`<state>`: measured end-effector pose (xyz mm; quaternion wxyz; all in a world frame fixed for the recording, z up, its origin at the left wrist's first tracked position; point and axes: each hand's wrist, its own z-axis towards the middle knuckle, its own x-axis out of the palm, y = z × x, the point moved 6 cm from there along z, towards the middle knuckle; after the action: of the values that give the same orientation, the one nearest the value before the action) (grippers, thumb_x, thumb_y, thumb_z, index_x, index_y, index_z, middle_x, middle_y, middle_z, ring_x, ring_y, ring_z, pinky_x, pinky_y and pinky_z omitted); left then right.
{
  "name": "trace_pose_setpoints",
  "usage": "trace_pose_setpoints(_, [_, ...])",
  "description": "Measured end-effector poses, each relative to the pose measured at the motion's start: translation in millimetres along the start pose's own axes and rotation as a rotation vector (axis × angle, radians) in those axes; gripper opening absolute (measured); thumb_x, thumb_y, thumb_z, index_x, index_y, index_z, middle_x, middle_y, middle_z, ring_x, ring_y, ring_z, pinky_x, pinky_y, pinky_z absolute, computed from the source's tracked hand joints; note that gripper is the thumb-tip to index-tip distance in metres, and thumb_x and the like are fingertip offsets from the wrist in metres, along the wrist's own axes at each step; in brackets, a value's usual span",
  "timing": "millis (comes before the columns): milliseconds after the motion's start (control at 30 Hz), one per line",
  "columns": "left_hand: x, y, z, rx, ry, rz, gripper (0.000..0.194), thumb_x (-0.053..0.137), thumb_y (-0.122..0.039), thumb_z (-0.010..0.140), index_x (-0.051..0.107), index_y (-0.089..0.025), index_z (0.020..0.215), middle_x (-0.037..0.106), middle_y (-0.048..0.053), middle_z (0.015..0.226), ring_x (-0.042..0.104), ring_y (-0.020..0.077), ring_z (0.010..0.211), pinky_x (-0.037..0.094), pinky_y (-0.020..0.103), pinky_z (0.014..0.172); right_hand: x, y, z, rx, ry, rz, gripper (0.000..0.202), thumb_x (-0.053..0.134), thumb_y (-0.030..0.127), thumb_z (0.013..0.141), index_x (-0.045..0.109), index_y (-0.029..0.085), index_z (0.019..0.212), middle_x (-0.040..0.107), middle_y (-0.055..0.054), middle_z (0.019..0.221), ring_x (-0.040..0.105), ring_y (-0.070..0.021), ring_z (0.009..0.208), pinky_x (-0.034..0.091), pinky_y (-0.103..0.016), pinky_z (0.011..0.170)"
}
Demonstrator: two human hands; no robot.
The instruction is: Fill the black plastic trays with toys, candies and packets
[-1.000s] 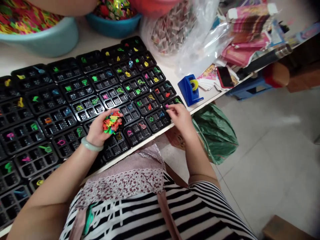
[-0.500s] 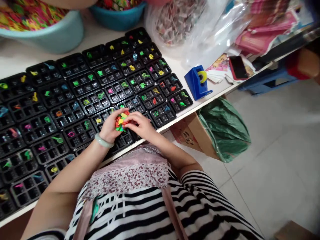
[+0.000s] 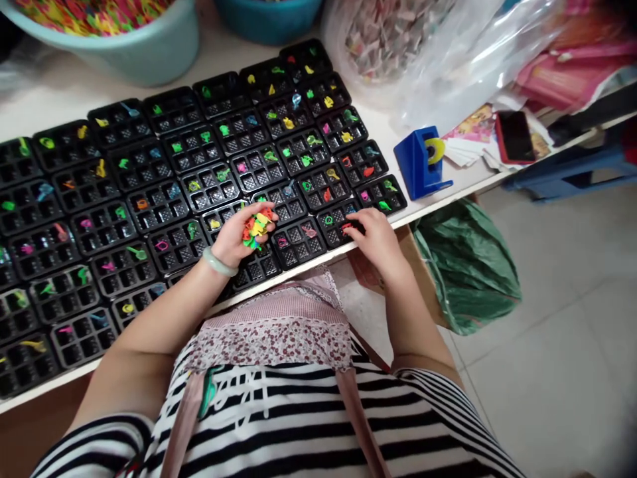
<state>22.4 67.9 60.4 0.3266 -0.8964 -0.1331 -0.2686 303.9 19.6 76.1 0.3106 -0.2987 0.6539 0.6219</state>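
Observation:
My left hand (image 3: 237, 238), wearing a pale bangle (image 3: 219, 263), is cupped palm up around a pile of small plastic toy pieces (image 3: 257, 228) in red, yellow, green and blue. Over a black compartment tray (image 3: 330, 234) at the table's front edge, my right hand (image 3: 374, 234) reaches down. Its thumb and fingertips pinch a small red toy piece (image 3: 346, 228) at the tray's compartments. A green ring-shaped piece (image 3: 328, 220) lies in the same tray. The neighbouring tray (image 3: 300, 244) has pink pieces in its upper compartments.
Rows of similar black trays (image 3: 164, 149) cover the table. Behind them stand a light-blue basin (image 3: 164, 50) of colourful pieces and a darker blue basin (image 3: 271, 23). A blue tape dispenser (image 3: 417, 164), a phone (image 3: 515, 137) and plastic bags (image 3: 448, 73) are rightward. A green-lined box (image 3: 462, 265) stands below.
My right hand has left the pile in my left palm and moved right to a front tray with a red piece. My left hand stays cupped. The view has shifted slightly.

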Motion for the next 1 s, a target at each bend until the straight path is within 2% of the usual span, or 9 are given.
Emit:
trace_pose_setpoints(67, [3.8, 3.0, 0.0, 0.007, -0.017, 0.005, 0.012, 0.062, -0.022, 0.093, 0.066, -0.011, 0.095, 0.069, 0.005, 0.073, 0.061, 0.0093, 0.052, 0.032, 0.013, 0.032, 14.4, 32.9, 1.9, -0.105, 0.0, 0.058, 0.018, 0.068, 0.028, 0.092, 0.076, 0.023, 0.108, 0.07, -0.012, 0.115, 0.064, -0.0307, 0.114, 0.052, -0.052, 0.103])
trace_pose_setpoints(167, [8.7, 8.7, -0.9, 0.035, -0.039, 0.027, 0.012, 0.063, -0.023, 0.094, 0.066, -0.011, 0.094, 0.067, 0.003, 0.07, 0.06, 0.0085, 0.049, 0.032, 0.014, 0.032, 46.8, 92.7, 4.9, -0.26, 0.113, 0.24, 0.022, 0.066, 0.033, 0.096, 0.073, 0.029, 0.116, 0.069, -0.008, 0.119, 0.066, -0.0256, 0.11, 0.056, -0.045, 0.096])
trace_pose_setpoints(267, [8.3, 12.1, -4.1, 0.093, -0.063, 0.052, 0.011, 0.063, -0.022, 0.095, 0.065, -0.013, 0.091, 0.064, 0.0, 0.068, 0.055, 0.0063, 0.044, 0.033, 0.016, 0.034, 75.0, 126.9, 12.5, -0.279, 0.177, 0.323, 0.023, 0.066, 0.032, 0.096, 0.071, 0.028, 0.119, 0.069, -0.006, 0.116, 0.067, -0.0211, 0.099, 0.057, -0.04, 0.093])
trace_pose_setpoints(333, [5.9, 13.9, -6.7, 0.1, -0.06, 0.072, 0.012, 0.061, -0.023, 0.097, 0.066, -0.013, 0.091, 0.063, 0.0, 0.067, 0.055, 0.007, 0.045, 0.034, 0.016, 0.035, 89.6, 129.2, 19.3, -0.231, 0.196, 0.375, 0.015, 0.064, 0.029, 0.096, 0.071, 0.025, 0.109, 0.069, -0.005, 0.11, 0.068, -0.0185, 0.091, 0.056, -0.037, 0.09])
trace_pose_setpoints(433, [0.6, 15.8, -10.1, 0.058, -0.016, 0.1, 0.016, 0.064, -0.027, 0.097, 0.07, -0.011, 0.096, 0.063, 0.001, 0.066, 0.06, 0.0093, 0.049, 0.032, 0.016, 0.035, 103.4, 115.8, 24.5, -0.136, 0.263, 0.545, 0.009, 0.064, 0.031, 0.096, 0.068, 0.023, 0.095, 0.07, -0.002, 0.096, 0.067, -0.0155, 0.08, 0.056, -0.034, 0.079])
trace_pose_setpoints(567, [-9.4, 13.8, -14.8, 0.004, 0.07, 0.097, 0.013, 0.07, -0.025, 0.09, 0.07, -0.013, 0.095, 0.068, 0.005, 0.073, 0.063, 0.0111, 0.052, 0.029, 0.016, 0.033, 96.5, 94.7, 16.9, -0.062, 0.365, 0.667, 0.016, 0.066, 0.038, 0.094, 0.067, 0.022, 0.095, 0.071, -0.001, 0.088, 0.064, -0.0145, 0.076, 0.054, -0.031, 0.073])
trace_pose_setpoints(733, [-23.2, 8.6, -20.7, 0.014, 0.093, 0.079, 0.011, 0.072, -0.021, 0.086, 0.071, -0.012, 0.093, 0.07, 0.007, 0.077, 0.062, 0.0105, 0.053, 0.027, 0.014, 0.031, 79.3, 83.9, -7.5, -0.19, 0.484, 0.264, 0.009, 0.067, 0.018, 0.09, 0.071, 0.021, 0.083, 0.07, -0.001, 0.087, 0.064, -0.0167, 0.082, 0.052, -0.035, 0.084])
trace_pose_setpoints(833, [-28.3, 7.2, -24.4, 0.028, 0.082, 0.094, 0.01, 0.072, -0.021, 0.085, 0.071, -0.012, 0.091, 0.07, 0.008, 0.077, 0.061, 0.0109, 0.052, 0.028, 0.014, 0.031, 77.8, 83.3, -15.7, -0.225, 0.515, 0.103, 0.01, 0.068, 0.012, 0.089, 0.072, 0.021, 0.086, 0.071, -0.003, 0.092, 0.066, -0.0193, 0.09, 0.051, -0.037, 0.088])
trace_pose_setpoints(1000, [-41.8, -4.1, -35.7, 0.052, -0.002, 0.065, 0.009, 0.069, -0.019, 0.087, 0.071, -0.011, 0.091, 0.068, 0.007, 0.074, 0.06, 0.0105, 0.049, 0.029, 0.014, 0.03, 74.1, 95.6, 4.2, -0.241, 0.386, 0.055, 0.007, 0.067, 0.021, 0.094, 0.073, 0.023, 0.093, 0.071, -0.005, 0.098, 0.067, -0.0211, 0.092, 0.052, -0.036, 0.084])
